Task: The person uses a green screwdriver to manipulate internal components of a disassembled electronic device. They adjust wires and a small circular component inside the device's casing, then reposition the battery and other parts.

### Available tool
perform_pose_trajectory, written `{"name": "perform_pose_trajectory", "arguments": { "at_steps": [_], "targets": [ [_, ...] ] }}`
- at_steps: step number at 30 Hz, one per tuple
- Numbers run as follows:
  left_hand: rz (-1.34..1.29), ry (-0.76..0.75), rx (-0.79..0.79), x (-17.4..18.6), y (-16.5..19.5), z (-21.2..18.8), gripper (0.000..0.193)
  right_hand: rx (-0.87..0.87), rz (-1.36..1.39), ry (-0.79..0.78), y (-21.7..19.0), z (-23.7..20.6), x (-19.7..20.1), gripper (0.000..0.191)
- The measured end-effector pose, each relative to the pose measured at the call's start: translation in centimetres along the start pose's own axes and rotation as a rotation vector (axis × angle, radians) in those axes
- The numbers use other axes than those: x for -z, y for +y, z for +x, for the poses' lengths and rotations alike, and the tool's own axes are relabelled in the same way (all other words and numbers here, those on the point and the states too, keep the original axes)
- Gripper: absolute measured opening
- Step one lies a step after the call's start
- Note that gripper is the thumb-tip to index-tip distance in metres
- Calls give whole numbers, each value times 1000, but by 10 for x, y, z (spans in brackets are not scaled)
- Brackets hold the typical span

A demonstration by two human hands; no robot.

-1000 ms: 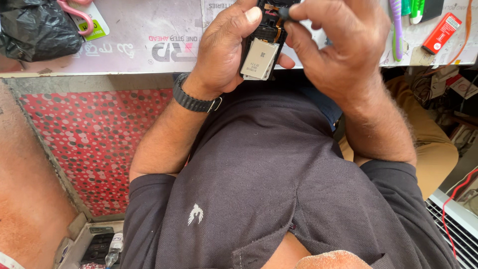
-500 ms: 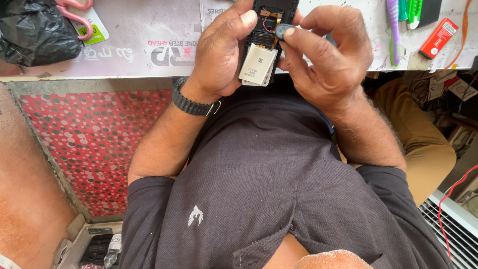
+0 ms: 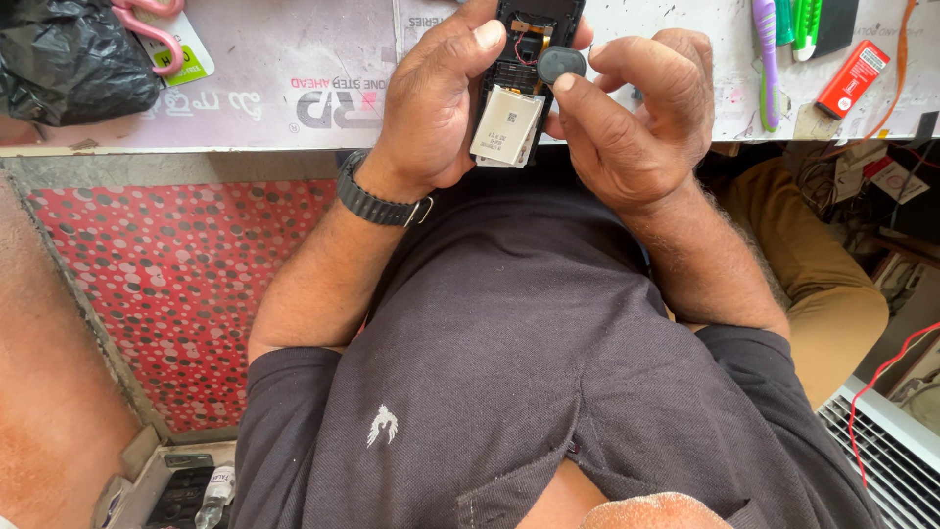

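The left hand point(image 3: 431, 118) grips an opened phone point(image 3: 524, 69) above the tabletop point(image 3: 294, 59), long axis running near to far, battery pack point(image 3: 504, 125) loose at its near end. The right hand point(image 3: 636, 118) pinches a small dark disc point(image 3: 561, 65) touching the phone's right edge. Half a second ago the disc sat lower and the phone closer to the body.

Opened black handset point(image 3: 524, 59): back cover off, internals exposed, including a dark circuit area with thin red and black wires near the top; it is held upright and raised over the edge of the surface, its lower half wrapped by the left hand point(image 3: 431, 108). A flat silvery-white rectangular battery point(image 3: 505, 125) sits tilted and partly lifted out of the lower bay, label side showing. A small round dark disc-shaped part point(image 3: 562, 65) is pinched between the right hand point(image 3: 636, 118) thumb and forefinger, touching the handset's right edge
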State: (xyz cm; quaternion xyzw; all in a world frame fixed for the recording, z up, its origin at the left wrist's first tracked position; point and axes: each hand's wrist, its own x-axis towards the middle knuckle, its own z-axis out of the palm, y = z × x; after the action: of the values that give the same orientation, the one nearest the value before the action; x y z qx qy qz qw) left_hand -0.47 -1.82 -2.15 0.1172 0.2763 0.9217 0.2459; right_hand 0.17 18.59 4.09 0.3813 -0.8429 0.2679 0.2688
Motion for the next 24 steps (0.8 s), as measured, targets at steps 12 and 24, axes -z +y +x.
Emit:
{"name": "perform_pose_trajectory", "arguments": {
  "at_steps": [12,24],
  "targets": [
    [-24,-22,10,0,-1,3,43,-156,217,40,0,2,-6,26],
    [-34,-43,30,1,-3,8,50,-177,54,-12,8,17,-2,27]
  ]
}}
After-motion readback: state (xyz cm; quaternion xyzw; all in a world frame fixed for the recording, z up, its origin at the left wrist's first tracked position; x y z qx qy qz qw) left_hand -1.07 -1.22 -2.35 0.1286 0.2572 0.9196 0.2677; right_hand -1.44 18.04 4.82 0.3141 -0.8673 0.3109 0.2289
